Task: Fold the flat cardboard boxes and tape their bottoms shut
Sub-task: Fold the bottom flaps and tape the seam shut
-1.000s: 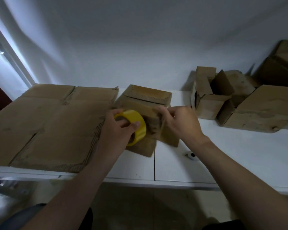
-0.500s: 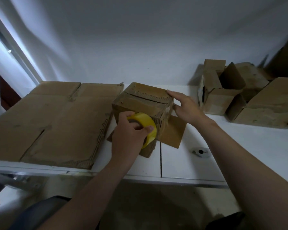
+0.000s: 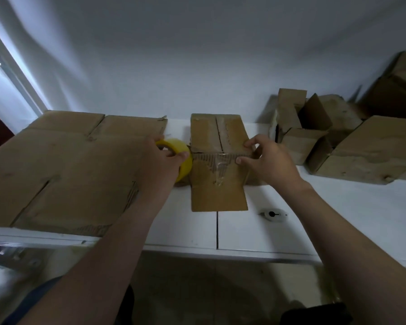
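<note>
Here the small cardboard box [image 3: 218, 160] stands mid-worktop [image 3: 338, 207], its seamed bottom facing up and a flap hanging toward the near edge. The left hand [image 3: 164, 158] grips a yellow tape roll [image 3: 182, 158] against the box's left side, with clear tape [image 3: 220, 165] stretched across. The right hand [image 3: 267, 160] pinches the box's right edge, while flat cardboard [image 3: 63, 165] lies left and folded boxes [image 3: 338, 141] sit far right.

A small cardboard box [image 3: 218, 146] sits on the white table [image 3: 338, 207], its seamed face up and one flap lying flat toward the viewer. The left hand [image 3: 164, 158] grips a yellow tape roll [image 3: 182, 158] against the box's left side. The right hand [image 3: 267, 160] pinches the box's right edge, where clear tape [image 3: 220, 165] crosses. Flattened cardboard [image 3: 63, 165] lies left; folded boxes [image 3: 338, 141] stand right.
</note>
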Available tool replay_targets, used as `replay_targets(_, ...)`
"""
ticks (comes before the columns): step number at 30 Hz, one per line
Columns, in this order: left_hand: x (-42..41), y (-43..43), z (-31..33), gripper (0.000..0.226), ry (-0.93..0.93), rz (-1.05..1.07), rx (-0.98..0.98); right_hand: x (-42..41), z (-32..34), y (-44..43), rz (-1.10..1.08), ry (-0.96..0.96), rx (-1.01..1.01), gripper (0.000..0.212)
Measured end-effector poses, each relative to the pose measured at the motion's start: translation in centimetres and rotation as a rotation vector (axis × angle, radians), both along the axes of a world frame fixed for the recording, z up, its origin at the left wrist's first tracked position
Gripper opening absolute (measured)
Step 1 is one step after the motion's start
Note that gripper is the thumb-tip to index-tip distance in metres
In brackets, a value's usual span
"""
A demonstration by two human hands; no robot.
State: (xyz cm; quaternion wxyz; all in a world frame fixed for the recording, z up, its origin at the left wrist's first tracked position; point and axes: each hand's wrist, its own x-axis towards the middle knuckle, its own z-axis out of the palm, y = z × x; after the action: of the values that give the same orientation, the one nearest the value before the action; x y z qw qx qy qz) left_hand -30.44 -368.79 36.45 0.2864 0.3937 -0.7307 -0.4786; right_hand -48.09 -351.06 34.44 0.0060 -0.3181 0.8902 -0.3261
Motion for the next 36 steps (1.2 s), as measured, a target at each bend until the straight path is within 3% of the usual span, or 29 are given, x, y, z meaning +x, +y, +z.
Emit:
replay_targets(9, 4.6, -1.3, 0.8, 0.071, -0.043, -0.045, -0.078, 2.0, -0.8, -0.1, 0.065, -0.001, 0.011, 0.026)
replay_targets(11, 5.9, -1.0, 1.1, 0.072, -0.048, -0.070, -0.108, 2.3, -0.1, 0.1, 0.065, -0.012, 0.059, 0.030)
replay_targets(13, 7.0, -0.2, 1.6, 0.067, -0.023, -0.101, -0.077, 3.1, 0.8, 0.4, 0.045, 0.094, 0.132, 0.040)
replay_targets(15, 7.6, 0.6, 2.3, 0.064, 0.005, -0.130, -0.011, 5.1, 2.2, 0.5, 0.071, 0.183, 0.072, 0.039)
replay_targets(17, 7.8, 1.5, 3.2, 0.062, 0.023, -0.154, 0.031, 7.5, 3.9, 0.2, 0.171, 0.123, -0.071, 0.036)
replay_targets(19, 7.7, 2.4, 4.2, 0.063, 0.015, -0.161, 0.033, 10.2, 5.6, 0.1, 0.277, -0.013, -0.135, 0.047)
replay_targets(23, 8.0, 4.4, 6.8, 0.056, 0.039, -0.149, -0.002, 14.9, 7.6, 0.7, 0.377, -0.114, -0.164, 0.094)
replay_targets(26, 8.3, 5.7, 8.1, 0.057, 0.135, -0.176, 0.072, 16.5, 8.1, 1.3, 0.357, -0.072, -0.337, 0.081)
replay_targets(28, 8.8, 6.3, 8.8, 0.041, 0.194, -0.168, 0.077, 16.7, 8.5, 1.6, 0.353, -0.002, -0.395, 0.070)
replay_targets(32, 9.7, 6.8, 10.0, 0.004, 0.265, -0.144, -0.058, 16.4, 9.7, 3.0, 0.355, 0.200, -0.371, 0.055)
replay_targets(36, 9.9, 7.0, 11.4, 0.007, 0.289, -0.150, -0.042, 16.0, 10.7, 3.9, 0.417, 0.356, -0.315, 0.050)
